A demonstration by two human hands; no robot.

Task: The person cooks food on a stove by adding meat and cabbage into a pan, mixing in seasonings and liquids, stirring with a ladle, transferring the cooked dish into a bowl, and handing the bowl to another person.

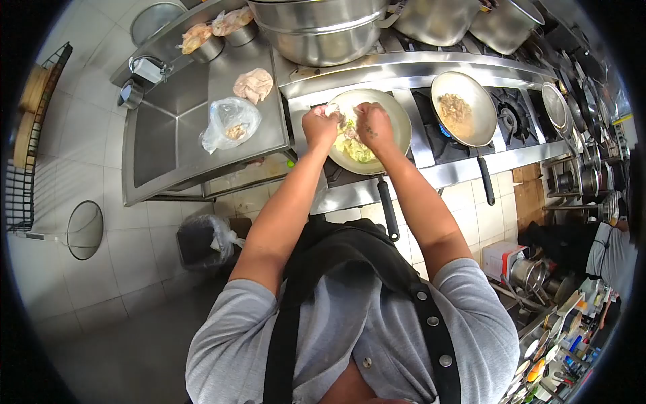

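Note:
Both my hands are over a light-coloured frying pan (402,128) on the stove, its black handle pointing toward me. My left hand (321,126) is closed, with something small and pale at its fingertips that I cannot make out. Opposite it, my right hand (374,124) has its fingers pinched together, and what they hold is hidden. Chopped yellow-green vegetables (356,149) lie in the pan below, with some pinkish-brown pieces (348,131) among them between my hands.
A second frying pan (464,84) with browned pieces sits over a blue flame at right. Large steel pots (316,34) line the back. On the steel counter at left are a clear plastic bag (225,121) and a crumpled pale bag (254,85). A lined bin (202,242) stands below.

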